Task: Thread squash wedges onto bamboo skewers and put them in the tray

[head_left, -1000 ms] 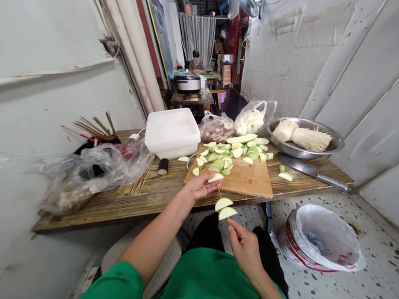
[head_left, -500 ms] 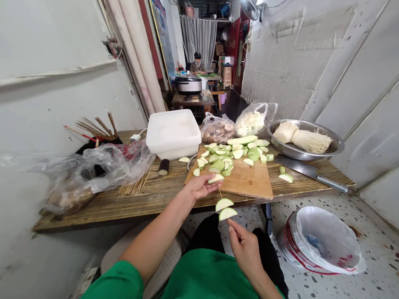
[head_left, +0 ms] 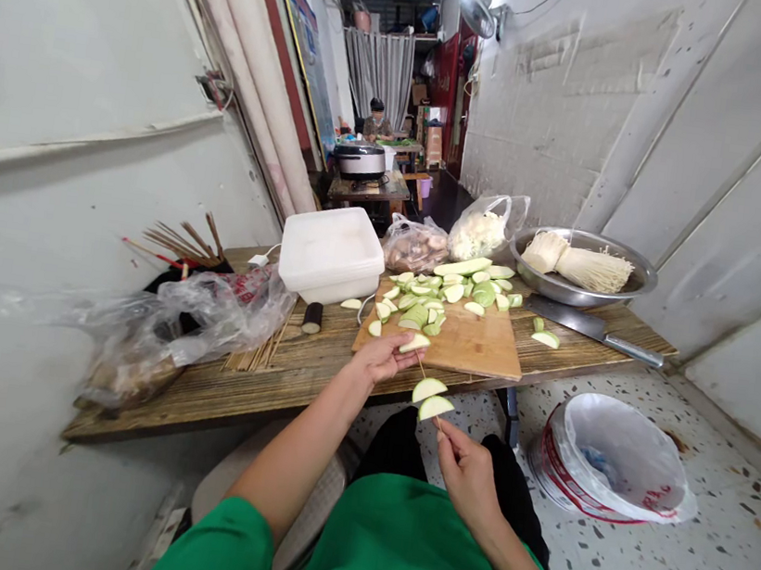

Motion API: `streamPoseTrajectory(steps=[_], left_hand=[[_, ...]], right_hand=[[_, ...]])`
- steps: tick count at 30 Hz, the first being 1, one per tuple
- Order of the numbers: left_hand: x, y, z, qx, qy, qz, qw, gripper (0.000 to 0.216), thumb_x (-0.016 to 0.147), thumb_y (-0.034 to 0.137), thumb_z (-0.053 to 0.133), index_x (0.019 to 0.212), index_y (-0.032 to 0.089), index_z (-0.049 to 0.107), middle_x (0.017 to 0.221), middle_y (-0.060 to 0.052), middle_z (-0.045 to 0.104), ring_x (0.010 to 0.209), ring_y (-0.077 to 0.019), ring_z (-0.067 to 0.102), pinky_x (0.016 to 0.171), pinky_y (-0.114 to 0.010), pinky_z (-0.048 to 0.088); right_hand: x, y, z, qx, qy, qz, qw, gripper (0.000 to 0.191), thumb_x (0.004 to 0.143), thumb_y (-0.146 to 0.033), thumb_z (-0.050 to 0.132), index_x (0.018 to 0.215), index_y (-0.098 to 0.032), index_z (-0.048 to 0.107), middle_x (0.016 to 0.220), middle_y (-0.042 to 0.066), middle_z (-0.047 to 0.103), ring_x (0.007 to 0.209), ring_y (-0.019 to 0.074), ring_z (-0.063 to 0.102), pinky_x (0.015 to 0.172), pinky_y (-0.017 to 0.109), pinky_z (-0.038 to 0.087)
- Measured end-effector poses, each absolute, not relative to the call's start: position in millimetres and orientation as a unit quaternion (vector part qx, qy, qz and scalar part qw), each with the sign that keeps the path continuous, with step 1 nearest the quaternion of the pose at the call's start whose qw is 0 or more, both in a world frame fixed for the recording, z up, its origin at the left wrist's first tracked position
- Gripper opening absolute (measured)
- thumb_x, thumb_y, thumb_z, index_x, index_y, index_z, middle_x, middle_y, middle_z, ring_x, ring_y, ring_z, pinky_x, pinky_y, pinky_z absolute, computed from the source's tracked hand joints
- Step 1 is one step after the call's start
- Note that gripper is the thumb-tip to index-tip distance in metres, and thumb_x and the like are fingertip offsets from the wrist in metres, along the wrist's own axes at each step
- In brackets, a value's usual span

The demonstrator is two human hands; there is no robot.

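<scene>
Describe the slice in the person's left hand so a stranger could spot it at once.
Start at the wooden cutting board on the table. At its near edge the left hand pinches one pale green slice. Unlike the loose pile behind, it sits at the tip of a thin skewer.

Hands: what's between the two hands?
Head view: a thin skewer with two pale green slices threaded on it runs from the right hand to the slice in the left hand.
</scene>
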State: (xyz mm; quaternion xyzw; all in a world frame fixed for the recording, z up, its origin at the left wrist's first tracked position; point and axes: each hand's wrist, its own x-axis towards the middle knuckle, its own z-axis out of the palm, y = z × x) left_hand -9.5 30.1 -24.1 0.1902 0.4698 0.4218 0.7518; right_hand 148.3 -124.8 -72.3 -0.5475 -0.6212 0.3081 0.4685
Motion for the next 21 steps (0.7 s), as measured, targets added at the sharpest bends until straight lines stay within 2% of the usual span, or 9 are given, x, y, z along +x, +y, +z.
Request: streamPoseTrajectory(steps=[9,13,21], left_hand=[[-2.0,25.4,-22.1,0.199,0.458,0.408,0.764,0.014,0.078,0.009,0.054,0.091,0.005,0.059,0.082,-0.015,0.067,0.080,-0.0202,0.066,0.079,-0.034,0.053],[2.4,23.7,-22.3,0.198,0.460,0.397,0.769,0.014,0.079,0.009,0.054,0.091,0.006,0.059,0.082,-0.014,0.068,0.081,-0.0204,0.066,0.078,-0.033,0.053],[6.5,19.1,-24.5,0.193,0.457,0.395,0.774,0.010,0.078,0.007,0.054,0.087,0.005,0.058,0.080,-0.015,0.067,0.080,-0.0216,0.066,0.075,-0.033,0.054]], right_hand=[[148.3,-126.2,-73.5,-0.559,-0.631,0.286,0.456,0.031,0.085,-0.027,0.044,0.102,-0.017,0.068,0.097,0.008,0.071,0.085,0.0212,0.068,0.074,0.030,0.055],[148.8,-126.6,-74.2,-0.568,-0.625,0.287,0.452,0.032,0.085,-0.027,0.043,0.104,-0.016,0.067,0.095,0.008,0.071,0.081,0.0211,0.068,0.070,0.029,0.055],[149.7,-127.3,-78.8,-0.571,-0.626,0.278,0.452,0.032,0.086,-0.028,0.043,0.103,-0.015,0.067,0.097,0.009,0.070,0.084,0.0218,0.068,0.074,0.030,0.055]])
